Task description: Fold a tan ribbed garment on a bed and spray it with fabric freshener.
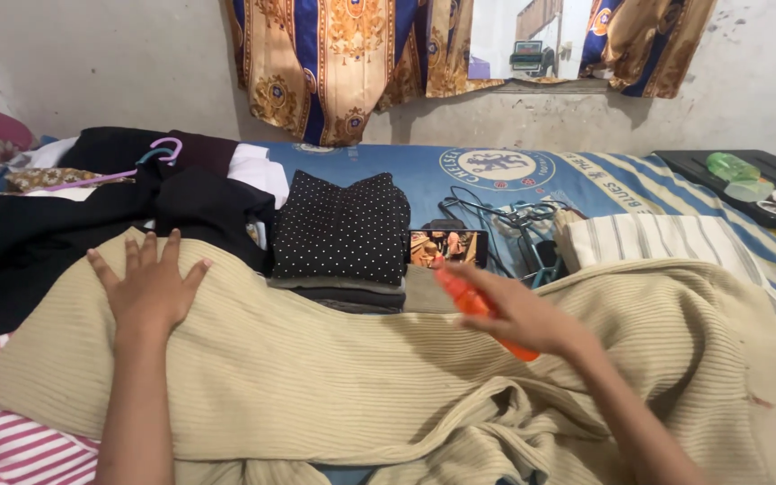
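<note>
Across the bed (639,193), a ribbed beige garment (334,377) lies spread wide, its lower edge bunched into folds near the person's body. The left hand (147,286) rests flat on its upper left part, fingers splayed and holding nothing, palm pressing the cloth down. The right hand (524,316) hovers over the garment's middle right, closed around an orange bottle-like object (465,300) that points up and left; motion blur hides what kind of thing it is.

Just beyond the garment's top edge stands a stack of folded clothes topped by a black dotted piece (343,229), and beside it a phone (447,248) props upright with its screen lit. Cables (505,220) tangle behind the phone, and a striped folded cloth (648,238) lies to their right. To the left, dark clothes (65,224) are heaped with a purple hanger (150,157) on top; a pink striped cloth (11,436) sits at the near left corner.

The likeliest slip, as I judge it, is the orange object sweeping into the phone, which stands close to the right hand's path and could tip into the cables. The bunched folds below could also catch a wrist.

Open room lies mostly on the garment itself. The top edge is crowded by the stack and phone, the left by the dark heap. To the right the bedsheet shows bare toward a dark side surface (720,166) carrying a green bottle (734,166).
</note>
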